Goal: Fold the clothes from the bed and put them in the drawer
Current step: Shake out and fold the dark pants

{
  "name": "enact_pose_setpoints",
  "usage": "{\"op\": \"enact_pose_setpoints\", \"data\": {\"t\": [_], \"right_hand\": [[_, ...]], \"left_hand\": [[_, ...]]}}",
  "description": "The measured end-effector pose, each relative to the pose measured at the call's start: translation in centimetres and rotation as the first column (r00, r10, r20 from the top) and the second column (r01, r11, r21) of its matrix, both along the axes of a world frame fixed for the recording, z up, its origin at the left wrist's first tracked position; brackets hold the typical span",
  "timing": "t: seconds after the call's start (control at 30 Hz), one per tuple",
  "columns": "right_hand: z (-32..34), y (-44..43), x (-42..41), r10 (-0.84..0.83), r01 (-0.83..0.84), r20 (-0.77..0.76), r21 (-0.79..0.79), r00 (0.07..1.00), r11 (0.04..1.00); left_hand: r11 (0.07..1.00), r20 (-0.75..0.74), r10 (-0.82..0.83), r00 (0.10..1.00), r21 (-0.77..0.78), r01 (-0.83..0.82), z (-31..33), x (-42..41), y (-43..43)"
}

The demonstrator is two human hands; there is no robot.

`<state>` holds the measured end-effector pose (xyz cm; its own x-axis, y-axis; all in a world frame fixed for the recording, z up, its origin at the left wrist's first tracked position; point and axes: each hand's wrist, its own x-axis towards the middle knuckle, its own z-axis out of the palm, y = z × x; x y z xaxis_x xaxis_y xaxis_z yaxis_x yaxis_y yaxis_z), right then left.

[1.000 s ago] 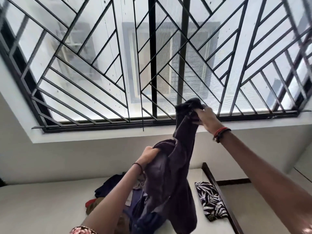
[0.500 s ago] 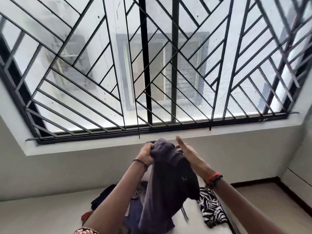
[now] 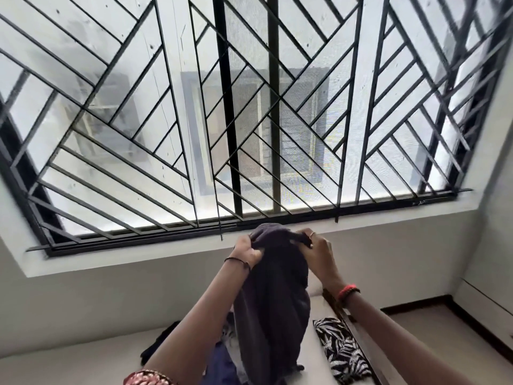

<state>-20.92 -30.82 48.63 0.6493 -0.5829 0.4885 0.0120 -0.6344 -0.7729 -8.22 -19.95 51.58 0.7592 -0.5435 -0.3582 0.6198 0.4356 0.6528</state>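
Dark garment (image 3: pixel 273 301): right hand (image 3: pixel 316 245) now grips it too.

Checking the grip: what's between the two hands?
In the head view, the bunched top of the dark garment spans between the left hand and right hand; both grip it.

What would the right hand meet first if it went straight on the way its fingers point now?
The right hand points left into the dark garment it grips; beyond it, probably the left hand.
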Motion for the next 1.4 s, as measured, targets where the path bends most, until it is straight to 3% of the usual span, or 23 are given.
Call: {"op": "enact_pose_setpoints", "data": {"t": [0.13, 0.27, 0.33, 0.4, 0.47, 0.57, 0.63, 0.77, 0.97, 1.1, 1.17, 1.23, 1.3, 1.4], "right_hand": [[3.2, -1.7, 1.6, 0.01, -0.015, 0.064, 0.081, 0.998, 0.997], [6.0, -2.5, 3.4, 0.027, -0.044, 0.087, 0.199, 0.996, 0.979], [6.7, -2.5, 4.0, 0.086, -0.098, 0.065, 0.214, 0.994, 0.972], [7.4, -2.3, 4.2, 0.143, -0.157, 0.08, 0.225, 0.986, 0.962], [7.9, -2.3, 4.2, 0.189, -0.216, 0.125, 0.254, 0.974, 0.943], [8.7, -2.0, 4.0, 0.26, -0.309, 0.183, 0.339, 0.948, 0.889], [9.3, -1.7, 3.7, 0.281, -0.353, 0.23, 0.39, 0.932, 0.851], [11.4, -1.2, 3.0, 0.26, -0.379, 0.317, 0.406, 0.912, 0.832], [12.5, -1.6, 2.0, 0.221, -0.358, 0.353, 0.393, 0.909, 0.847], [11.5, -1.7, 1.9, -0.012, -0.038, 0.295, 0.161, 0.956, 0.986], [10.6, -1.2, 1.3, -0.086, 0.079, 0.255, 0.038, 0.963, 0.996], [9.5, -0.6, 0.9, -0.012, 0.007, 0.075, 0.071, 0.997, 0.997], [8.3, -0.4, 0.6, 0.206, -0.195, -0.029, 0.209, 0.978, 0.958], [7.3, -0.4, -0.1, 0.413, -0.418, 0.08, 0.297, 0.907, 0.859]], "left_hand": [[0.989, 0.049, -0.142, 0.989, -0.022, 0.144, 0.3, -0.9, 1.2], [0.885, 0.282, -0.423, 0.861, 0.331, 0.326, 2.5, -1.1, 3.9], [0.885, 0.464, -0.388, 0.796, 0.429, 0.181, 4.3, -0.5, 4.8], [0.886, 0.674, -0.317, 0.667, 0.462, -0.046, 6.1, 0.2, 5.2], [0.867, 0.806, -0.342, 0.483, 0.469, -0.169, 7.4, 0.9, 5.4], [0.827, 0.844, -0.478, 0.242, 0.525, -0.199, 8.3, 1.0, 4.7], [0.808, 0.829, -0.544, 0.132, 0.56, -0.183, 8.4, 0.4, 3.8], [0.851, 0.852, -0.503, 0.144, 0.517, -0.094, 8.2, -0.3, 1.7], [0.871, 0.95, -0.307, -0.051, 0.258, -0.418, 8.0, -2.5, 0.6], [0.84, 0.965, -0.255, -0.059, 0.191, -0.508, 7.2, -2.6, 0.3], [0.811, 0.965, -0.26, -0.04, 0.196, -0.552, 6.9, -2.3, 0.4], [0.794, 0.956, -0.29, -0.041, 0.216, -0.568, 6.6, -2.2, 0.5], [0.793, 0.947, -0.321, -0.018, 0.258, -0.552, 6.6, -2.1, 0.5], [0.812, 0.944, -0.331, 0.017, 0.294, -0.505, 6.6, -1.8, 0.7]]}}
